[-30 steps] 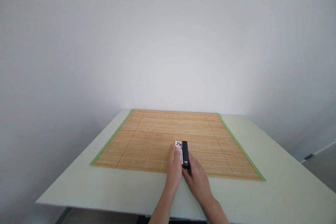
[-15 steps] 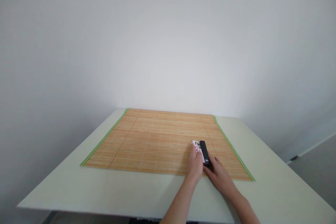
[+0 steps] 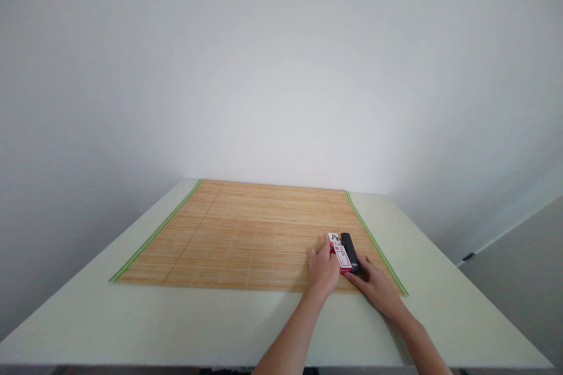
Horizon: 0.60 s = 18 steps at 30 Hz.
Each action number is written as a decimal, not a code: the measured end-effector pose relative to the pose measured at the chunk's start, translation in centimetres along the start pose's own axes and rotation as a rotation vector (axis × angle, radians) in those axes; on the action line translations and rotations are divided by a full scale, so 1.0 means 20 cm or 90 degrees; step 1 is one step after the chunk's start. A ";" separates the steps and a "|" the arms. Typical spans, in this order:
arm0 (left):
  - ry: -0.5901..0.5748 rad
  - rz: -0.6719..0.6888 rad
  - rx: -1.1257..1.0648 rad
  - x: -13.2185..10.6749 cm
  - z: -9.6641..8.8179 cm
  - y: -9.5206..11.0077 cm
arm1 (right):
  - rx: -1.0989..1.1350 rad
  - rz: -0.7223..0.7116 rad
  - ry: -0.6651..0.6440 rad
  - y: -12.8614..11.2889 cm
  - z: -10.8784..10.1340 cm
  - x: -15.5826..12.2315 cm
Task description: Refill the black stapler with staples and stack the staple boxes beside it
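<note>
A small white and red box [image 3: 342, 257] lies on the bamboo mat [image 3: 237, 234], close to its near right part. Directly to its right is a slim black stapler [image 3: 349, 249], lengthwise alongside the box. My left hand [image 3: 324, 269] holds the box from its left side, fingers bent against the edge. On the other side, my right hand [image 3: 377, 287] curls around the near right end of the stapler. Its thumb reaches the near end of the box. The fingertips under and behind the stapler are partly hidden.
The mat has green side borders and lies on a white table [image 3: 185, 319]. A plain white wall [image 3: 281, 70] rises behind the table's far edge. At the right, a small dark fitting [image 3: 468, 256] shows on a pale panel.
Box and stapler have shifted to the right on the mat along with both hands. My left thumb has moved off the box's top, showing more of its label. The view has turned slightly.
</note>
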<state>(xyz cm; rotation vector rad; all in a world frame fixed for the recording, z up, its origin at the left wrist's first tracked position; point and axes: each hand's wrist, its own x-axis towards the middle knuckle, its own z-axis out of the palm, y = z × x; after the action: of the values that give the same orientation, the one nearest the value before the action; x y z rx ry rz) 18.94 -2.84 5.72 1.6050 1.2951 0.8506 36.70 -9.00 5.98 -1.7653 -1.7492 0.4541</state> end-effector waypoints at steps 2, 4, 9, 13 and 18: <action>-0.015 0.031 0.000 0.00 -0.04 -0.01 | 0.003 -0.001 -0.007 -0.01 -0.01 0.00; -0.032 0.078 0.007 0.00 -0.09 -0.03 | 0.007 0.002 0.000 -0.03 -0.02 0.00; -0.023 0.177 0.100 -0.03 -0.16 -0.06 | 0.022 0.006 0.050 -0.09 -0.03 -0.01; -0.022 0.187 0.121 -0.05 -0.17 -0.06 | 0.036 -0.003 0.034 -0.06 -0.02 0.00; -0.031 0.190 0.128 -0.04 -0.18 -0.06 | 0.024 -0.013 0.004 0.02 0.00 0.01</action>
<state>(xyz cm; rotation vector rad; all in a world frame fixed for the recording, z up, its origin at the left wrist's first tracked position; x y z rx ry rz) 15.10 -2.87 5.88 2.0018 1.1518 0.8736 37.05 -8.81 5.70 -1.7195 -1.7404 0.4696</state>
